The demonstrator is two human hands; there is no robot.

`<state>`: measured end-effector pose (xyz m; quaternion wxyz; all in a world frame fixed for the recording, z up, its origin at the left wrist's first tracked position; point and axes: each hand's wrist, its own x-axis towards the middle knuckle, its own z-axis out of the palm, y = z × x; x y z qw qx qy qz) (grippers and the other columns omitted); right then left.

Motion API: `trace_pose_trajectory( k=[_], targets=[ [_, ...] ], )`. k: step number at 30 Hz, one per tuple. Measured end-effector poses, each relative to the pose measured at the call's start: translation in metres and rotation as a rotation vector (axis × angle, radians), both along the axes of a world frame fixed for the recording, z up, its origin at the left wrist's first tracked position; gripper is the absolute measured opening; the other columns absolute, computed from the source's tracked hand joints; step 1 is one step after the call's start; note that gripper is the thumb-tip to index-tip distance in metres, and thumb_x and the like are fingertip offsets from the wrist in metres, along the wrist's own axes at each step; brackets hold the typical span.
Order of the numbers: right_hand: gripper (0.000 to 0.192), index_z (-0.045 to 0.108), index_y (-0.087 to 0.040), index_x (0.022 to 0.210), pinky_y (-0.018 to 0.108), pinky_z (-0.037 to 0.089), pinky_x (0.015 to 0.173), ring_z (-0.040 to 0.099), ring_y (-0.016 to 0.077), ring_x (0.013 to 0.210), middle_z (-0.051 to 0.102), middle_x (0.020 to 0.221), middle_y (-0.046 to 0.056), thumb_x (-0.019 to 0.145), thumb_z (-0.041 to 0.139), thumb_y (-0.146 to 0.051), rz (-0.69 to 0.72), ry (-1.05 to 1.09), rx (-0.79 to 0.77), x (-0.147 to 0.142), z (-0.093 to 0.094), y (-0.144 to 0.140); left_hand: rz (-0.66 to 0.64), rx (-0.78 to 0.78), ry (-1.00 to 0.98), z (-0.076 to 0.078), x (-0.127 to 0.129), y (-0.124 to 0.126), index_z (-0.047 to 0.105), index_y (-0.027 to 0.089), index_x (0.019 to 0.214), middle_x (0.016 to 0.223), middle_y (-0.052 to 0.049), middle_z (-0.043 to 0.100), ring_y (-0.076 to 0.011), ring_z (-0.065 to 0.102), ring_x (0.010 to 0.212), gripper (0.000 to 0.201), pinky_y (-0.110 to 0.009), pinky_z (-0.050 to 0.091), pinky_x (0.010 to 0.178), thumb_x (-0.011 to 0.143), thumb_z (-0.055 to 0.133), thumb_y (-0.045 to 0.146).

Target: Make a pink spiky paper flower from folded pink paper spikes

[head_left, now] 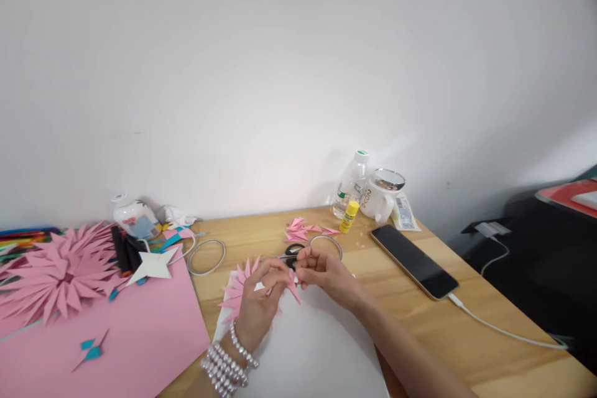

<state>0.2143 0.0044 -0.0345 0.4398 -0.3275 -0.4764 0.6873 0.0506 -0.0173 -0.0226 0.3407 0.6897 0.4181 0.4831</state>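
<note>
My left hand (263, 301), with pearl bracelets at the wrist, pinches a pink folded paper piece (293, 288) over white paper (317, 342). Close against that piece, my right hand (324, 273) has thumb and fingers pinched together; what lies between them is hidden. A partly built fan of pointed pink folded paper (236, 289) shows behind my left hand. Just beyond my fingers are black-handled scissors (293, 249), partly covered by my right hand. More loose pink folded pieces (298, 230) lie farther back on the table.
At left are a large pink paper star (65, 277), pink sheets (153, 336), a white paper star (152, 266) and a white bottle (136, 216). A yellow glue stick (349, 217), water bottle (352, 183), mug (380, 199) and charging phone (413, 261) stand or lie right.
</note>
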Motion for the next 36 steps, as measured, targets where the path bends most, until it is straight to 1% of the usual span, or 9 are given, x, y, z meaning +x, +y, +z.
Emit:
trace_pose_trajectory(
  k=[3, 9, 13, 16, 20, 23, 28, 32, 36],
  targets=[
    [0.028, 0.054, -0.017, 0.077, 0.024, 0.044, 0.057, 0.054, 0.0089, 0.055, 0.057, 0.066, -0.003, 0.063, 0.072, -0.034, -0.035, -0.068, 0.100, -0.001, 0.001, -0.001, 0.019, -0.001, 0.011, -0.003, 0.000, 0.000, 0.064, 0.024, 0.060, 0.079, -0.002, 0.059, -0.0177, 0.055, 0.079, 0.022, -0.028, 0.043, 0.071, 0.078, 0.052, 0.020],
    [0.029, 0.050, -0.020, 0.088, 0.023, 0.044, 0.057, 0.053, 0.0088, 0.060, 0.053, 0.071, -0.004, 0.068, 0.068, -0.027, -0.153, -0.088, 0.253, -0.002, 0.002, -0.001, -0.020, -0.014, 0.015, -0.005, 0.002, 0.002, 0.067, 0.023, 0.071, 0.088, -0.005, 0.060, -0.0191, 0.055, 0.088, 0.015, -0.029, 0.045, 0.072, 0.075, 0.054, 0.017],
    [0.027, 0.048, -0.020, 0.087, 0.023, 0.045, 0.058, 0.054, 0.0097, 0.061, 0.054, 0.069, -0.003, 0.068, 0.067, -0.024, -0.199, -0.105, 0.281, -0.003, 0.002, -0.001, -0.035, -0.201, -0.168, -0.002, 0.008, 0.001, 0.063, 0.019, 0.074, 0.091, -0.006, 0.059, -0.0191, 0.058, 0.087, 0.005, -0.030, 0.048, 0.075, 0.070, 0.061, 0.021],
    [0.025, 0.048, -0.019, 0.087, 0.025, 0.046, 0.059, 0.055, 0.0103, 0.060, 0.055, 0.069, -0.003, 0.070, 0.065, -0.026, -0.199, -0.118, 0.261, -0.005, -0.001, -0.001, -0.018, -0.393, -0.312, -0.002, 0.011, -0.001, 0.058, 0.018, 0.074, 0.088, -0.004, 0.062, -0.0186, 0.063, 0.081, 0.017, -0.030, 0.050, 0.073, 0.063, 0.068, 0.023],
    [0.024, 0.049, -0.019, 0.086, 0.026, 0.047, 0.059, 0.056, 0.0115, 0.060, 0.055, 0.068, -0.002, 0.070, 0.064, -0.029, -0.228, -0.165, 0.264, -0.008, -0.007, -0.001, 0.024, -0.512, -0.306, -0.003, 0.012, -0.002, 0.053, 0.018, 0.076, 0.079, -0.003, 0.067, -0.0182, 0.064, 0.076, 0.025, -0.025, 0.051, 0.061, 0.060, 0.071, 0.023],
    [0.026, 0.050, -0.019, 0.090, 0.026, 0.048, 0.058, 0.056, 0.0119, 0.061, 0.056, 0.068, -0.002, 0.069, 0.064, -0.028, -0.264, -0.198, 0.282, -0.009, -0.010, -0.001, 0.027, -0.530, -0.308, -0.004, 0.012, 0.000, 0.051, 0.018, 0.077, 0.074, -0.002, 0.066, -0.0163, 0.064, 0.069, 0.025, -0.022, 0.048, 0.055, 0.061, 0.070, 0.022],
    [0.030, 0.052, -0.018, 0.090, 0.026, 0.048, 0.058, 0.058, 0.0126, 0.063, 0.060, 0.070, 0.000, 0.066, 0.067, -0.027, -0.283, -0.168, 0.246, -0.008, -0.010, -0.001, -0.028, -0.514, -0.432, -0.008, 0.011, 0.004, 0.054, 0.016, 0.079, 0.075, 0.000, 0.064, -0.0139, 0.063, 0.069, 0.027, -0.024, 0.049, 0.064, 0.058, 0.071, 0.015],
    [0.030, 0.054, -0.018, 0.088, 0.026, 0.048, 0.057, 0.058, 0.0124, 0.060, 0.061, 0.067, 0.000, 0.064, 0.068, -0.027, -0.283, -0.130, 0.232, -0.009, -0.011, -0.001, -0.017, -0.505, -0.429, -0.008, 0.010, 0.005, 0.057, 0.016, 0.079, 0.077, 0.000, 0.063, -0.0136, 0.063, 0.069, 0.025, -0.024, 0.048, 0.064, 0.058, 0.071, 0.015],
    [0.026, 0.057, -0.018, 0.089, 0.027, 0.050, 0.059, 0.060, 0.0141, 0.062, 0.063, 0.069, 0.001, 0.066, 0.067, -0.025, -0.363, -0.231, 0.343, -0.011, -0.015, -0.004, 0.021, -0.487, -0.392, -0.008, 0.009, 0.004, 0.061, 0.015, 0.077, 0.076, -0.001, 0.063, -0.0131, 0.061, 0.067, 0.021, -0.024, 0.049, 0.064, 0.059, 0.071, 0.018]
  ],
)
